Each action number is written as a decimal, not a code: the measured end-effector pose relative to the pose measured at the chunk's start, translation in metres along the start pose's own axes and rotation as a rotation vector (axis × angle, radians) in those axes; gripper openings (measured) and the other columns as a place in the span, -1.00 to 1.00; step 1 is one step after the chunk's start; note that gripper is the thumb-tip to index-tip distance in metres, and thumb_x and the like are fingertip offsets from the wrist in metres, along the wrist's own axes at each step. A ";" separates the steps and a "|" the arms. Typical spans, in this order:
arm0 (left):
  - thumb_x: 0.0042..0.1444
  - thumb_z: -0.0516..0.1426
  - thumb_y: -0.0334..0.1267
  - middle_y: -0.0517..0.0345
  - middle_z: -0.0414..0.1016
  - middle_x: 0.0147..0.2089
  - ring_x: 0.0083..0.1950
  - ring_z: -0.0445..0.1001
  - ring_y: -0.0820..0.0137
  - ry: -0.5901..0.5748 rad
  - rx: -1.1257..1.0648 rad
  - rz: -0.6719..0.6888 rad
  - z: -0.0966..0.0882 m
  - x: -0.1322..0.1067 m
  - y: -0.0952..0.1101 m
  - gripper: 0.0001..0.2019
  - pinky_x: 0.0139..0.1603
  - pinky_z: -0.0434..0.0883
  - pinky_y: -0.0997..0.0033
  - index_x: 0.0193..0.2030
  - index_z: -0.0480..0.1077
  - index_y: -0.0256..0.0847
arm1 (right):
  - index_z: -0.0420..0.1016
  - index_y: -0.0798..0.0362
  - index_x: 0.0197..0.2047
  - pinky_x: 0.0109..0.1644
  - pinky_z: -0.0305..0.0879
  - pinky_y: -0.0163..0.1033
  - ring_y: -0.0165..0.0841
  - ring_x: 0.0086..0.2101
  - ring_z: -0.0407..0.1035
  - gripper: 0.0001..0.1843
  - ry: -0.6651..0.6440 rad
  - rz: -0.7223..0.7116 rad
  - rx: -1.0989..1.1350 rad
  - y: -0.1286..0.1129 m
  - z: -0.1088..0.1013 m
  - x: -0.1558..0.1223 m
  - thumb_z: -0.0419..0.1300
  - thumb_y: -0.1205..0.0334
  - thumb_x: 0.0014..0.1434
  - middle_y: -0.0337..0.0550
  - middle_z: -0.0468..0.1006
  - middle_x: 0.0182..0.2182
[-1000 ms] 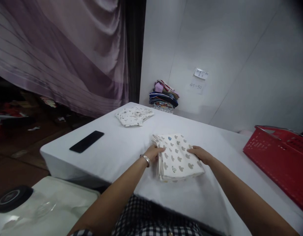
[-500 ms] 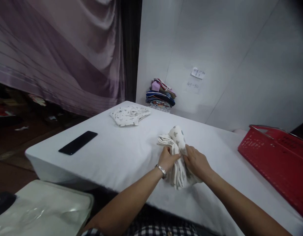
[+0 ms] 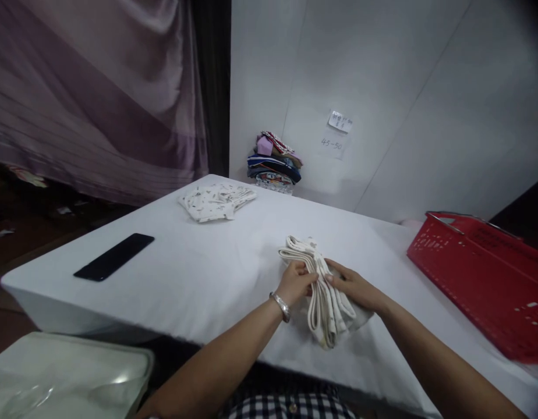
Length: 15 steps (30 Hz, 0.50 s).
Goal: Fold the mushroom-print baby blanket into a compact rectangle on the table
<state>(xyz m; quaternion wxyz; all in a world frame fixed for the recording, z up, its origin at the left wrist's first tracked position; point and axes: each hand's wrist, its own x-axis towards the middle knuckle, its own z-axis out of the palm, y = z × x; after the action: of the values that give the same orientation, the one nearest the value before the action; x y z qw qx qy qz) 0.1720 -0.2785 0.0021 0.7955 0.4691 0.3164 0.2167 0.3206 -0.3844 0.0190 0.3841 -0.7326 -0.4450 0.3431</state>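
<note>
A folded white cloth with a faint grey print (image 3: 324, 308) stands on its edge between my hands, its layered folds facing up. My left hand (image 3: 295, 281) pinches the layers from the left, thumb across the folds; a silver bracelet (image 3: 281, 306) circles that wrist. From the right, my right hand (image 3: 350, 284) closes on the same cloth, its thumb on the folds and the other fingers partly hidden behind it. Farther back on the left lies a second white patterned cloth (image 3: 208, 203), loosely folded and touched by neither hand.
A black phone (image 3: 114, 257) lies near the left edge of the white-covered table (image 3: 199, 267). On the right stands a red plastic basket (image 3: 474, 279). A stack of folded clothes (image 3: 274, 163) sits by the wall at the back. A pale lidded bin (image 3: 72, 366) is at lower left.
My right hand has brought the loose right part of the cloth in against the folded layers, so it looks more compact. The camera view has shifted slightly.
</note>
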 end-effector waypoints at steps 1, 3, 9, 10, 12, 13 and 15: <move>-0.17 0.28 -0.34 0.16 0.43 -0.31 -0.36 0.46 0.41 0.002 -0.013 -0.014 0.000 -0.001 -0.001 -0.62 -0.41 0.41 0.43 -0.21 0.22 -0.22 | 0.16 0.00 0.25 0.20 0.10 -0.03 -0.17 0.10 0.21 -0.25 -0.028 0.028 0.045 0.003 0.000 0.000 0.19 -0.10 0.05 -0.13 0.30 0.14; -0.18 0.28 -0.35 0.16 0.43 -0.31 -0.39 0.46 0.42 0.004 -0.031 -0.038 -0.002 -0.002 -0.003 -0.62 -0.42 0.41 0.43 -0.22 0.23 -0.23 | 0.14 0.01 0.25 0.18 0.14 -0.04 -0.18 0.08 0.24 -0.24 -0.060 0.076 0.105 0.009 0.000 0.000 0.20 -0.10 0.04 -0.12 0.32 0.13; -0.15 0.29 -0.24 0.11 0.44 -0.27 -0.40 0.45 0.43 0.002 -0.125 -0.071 -0.020 -0.006 -0.017 -0.62 -0.42 0.41 0.41 -0.22 0.24 -0.22 | 0.15 -0.07 0.24 0.21 0.09 -0.05 -0.17 0.13 0.17 -0.21 -0.016 0.160 0.112 0.024 -0.005 -0.006 0.24 -0.12 -0.01 -0.13 0.24 0.18; -0.15 0.29 -0.21 0.11 0.44 -0.27 -0.40 0.45 0.43 0.007 -0.136 -0.073 -0.024 -0.007 -0.020 -0.62 -0.42 0.41 0.40 -0.22 0.24 -0.22 | 0.17 -0.08 0.24 0.21 0.07 -0.04 -0.16 0.14 0.15 -0.22 -0.008 0.171 0.117 0.026 -0.007 -0.007 0.23 -0.14 -0.01 -0.12 0.22 0.19; -0.16 0.30 -0.15 0.09 0.44 -0.25 -0.37 0.46 0.41 0.004 -0.153 -0.084 -0.035 -0.010 -0.024 -0.59 -0.40 0.42 0.38 -0.21 0.25 -0.22 | 0.20 -0.08 0.22 0.23 0.03 -0.04 -0.16 0.16 0.10 -0.25 -0.002 0.176 0.131 0.027 -0.009 -0.009 0.20 -0.18 0.01 -0.13 0.19 0.21; -0.17 0.31 -0.12 0.08 0.44 -0.25 -0.36 0.46 0.40 0.005 -0.158 -0.095 -0.041 -0.012 -0.025 -0.57 -0.40 0.42 0.37 -0.21 0.25 -0.22 | 0.22 -0.09 0.21 0.24 0.01 -0.05 -0.17 0.18 0.08 -0.27 0.000 0.174 0.135 0.027 -0.010 -0.010 0.17 -0.19 0.02 -0.15 0.17 0.22; -0.20 0.31 -0.06 0.08 0.45 -0.26 -0.35 0.46 0.39 0.016 -0.160 -0.121 -0.052 -0.016 -0.027 -0.53 -0.39 0.42 0.37 -0.22 0.25 -0.22 | 0.25 -0.11 0.19 0.25 0.01 -0.08 -0.19 0.19 0.06 -0.31 0.015 0.182 0.136 0.027 -0.011 -0.011 0.15 -0.20 0.04 -0.18 0.15 0.23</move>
<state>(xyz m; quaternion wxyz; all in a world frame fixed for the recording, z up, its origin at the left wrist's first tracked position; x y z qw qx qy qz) 0.1252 -0.2701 -0.0359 0.8395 0.3824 0.3323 0.1967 0.3358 -0.4057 0.0026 0.4036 -0.7447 -0.3493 0.4006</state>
